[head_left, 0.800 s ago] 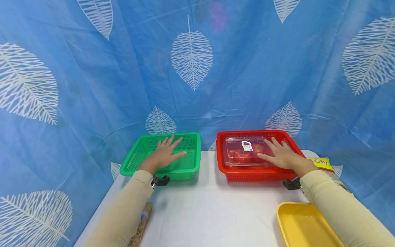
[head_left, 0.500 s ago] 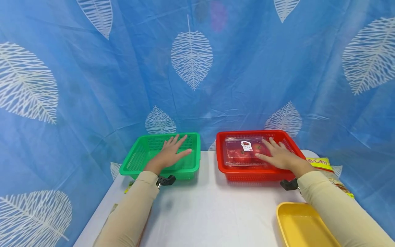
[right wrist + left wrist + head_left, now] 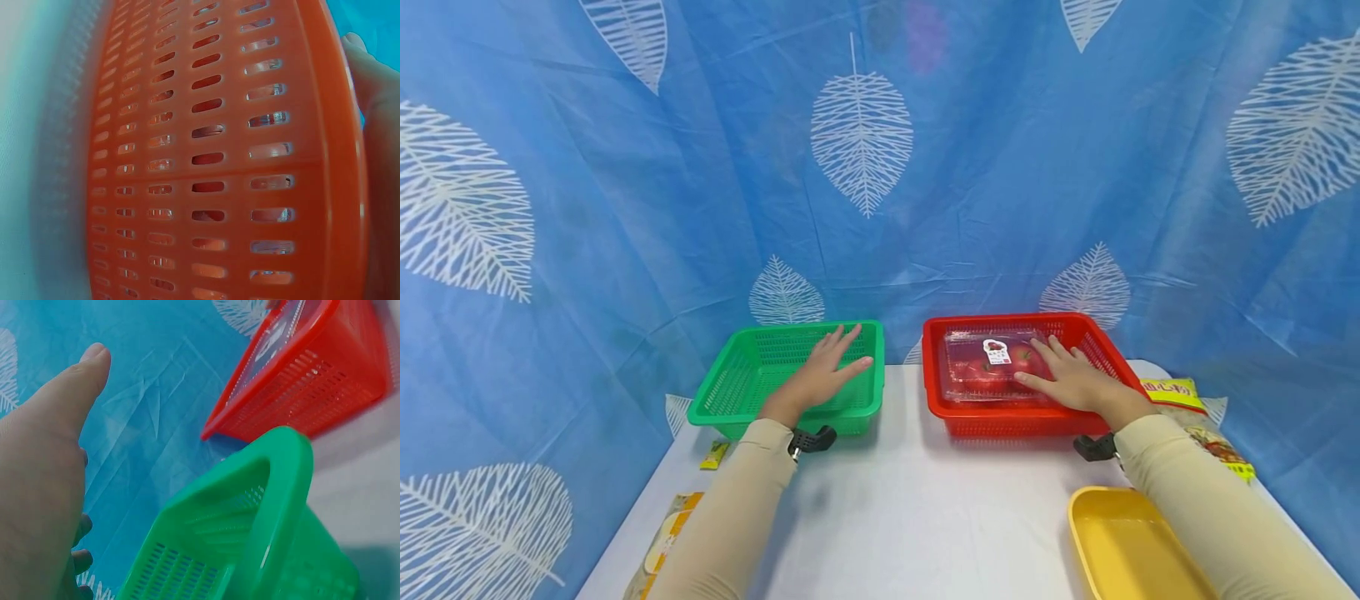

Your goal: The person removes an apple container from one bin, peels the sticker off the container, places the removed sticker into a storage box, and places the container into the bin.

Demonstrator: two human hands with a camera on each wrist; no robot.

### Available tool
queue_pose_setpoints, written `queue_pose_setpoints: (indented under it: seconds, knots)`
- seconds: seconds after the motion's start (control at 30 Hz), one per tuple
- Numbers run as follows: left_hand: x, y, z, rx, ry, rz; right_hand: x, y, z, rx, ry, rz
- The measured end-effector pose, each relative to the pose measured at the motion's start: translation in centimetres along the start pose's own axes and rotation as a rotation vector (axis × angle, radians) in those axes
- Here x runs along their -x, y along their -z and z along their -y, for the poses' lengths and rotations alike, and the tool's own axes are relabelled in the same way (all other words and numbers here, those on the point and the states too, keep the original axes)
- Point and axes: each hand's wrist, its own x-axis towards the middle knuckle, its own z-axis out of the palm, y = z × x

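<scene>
My left hand [image 3: 814,379] hovers over the green plastic basket [image 3: 853,417], fingers spread and thumb pointing right. In the left wrist view that hand [image 3: 50,444] shows its thumb raised, with the basket's green rim [image 3: 275,506] beside it and nothing gripped. On the right stands a red basket [image 3: 1022,427] holding a clear plastic box [image 3: 962,350] of red round fruit [image 3: 988,377] with a white sticker. The spread fingers of my right hand [image 3: 1071,382] overlap the box's right end. In the right wrist view the red slotted wall [image 3: 231,175] hides most of the hand [image 3: 384,131].
A yellow tray [image 3: 1142,550] sits at front right, partly behind the sleeve. Beyond it lie a yellow-topped food packet [image 3: 1172,392] and another printed one [image 3: 1221,450]. A small yellow-green sachet [image 3: 714,455] and a larger packet [image 3: 662,550] lie on the left. A blue leaf-patterned curtain [image 3: 865,250] hangs behind.
My left hand and forearm have shifted right over the green basket, uncovering the small sachet and more of the left packet. The right hand has drifted slightly left. Both baskets stay put.
</scene>
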Motion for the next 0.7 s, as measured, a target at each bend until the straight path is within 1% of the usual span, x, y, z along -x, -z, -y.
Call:
queue_pose_setpoints:
  seconds: [0.17,0.33,0.53,0.7]
  knots:
    - [0.0,-0.5,-0.7,0.023,-0.011,0.005,-0.1,-0.2,-0.1,0.001,0.004,-0.005]
    - [-0.1,-1.1,-1.6,0.053,-0.021,-0.010,-0.1,-0.1,-0.2,-0.003,0.000,-0.008]
    - [-0.5,-2.0,-2.7,0.063,-0.037,-0.003,0.2,0.1,-0.3,-0.031,-0.018,-0.003]
    - [-0.9,-2.8,-3.6,0.089,-0.040,-0.004,0.3,0.1,0.1,-0.046,0.000,-0.005]
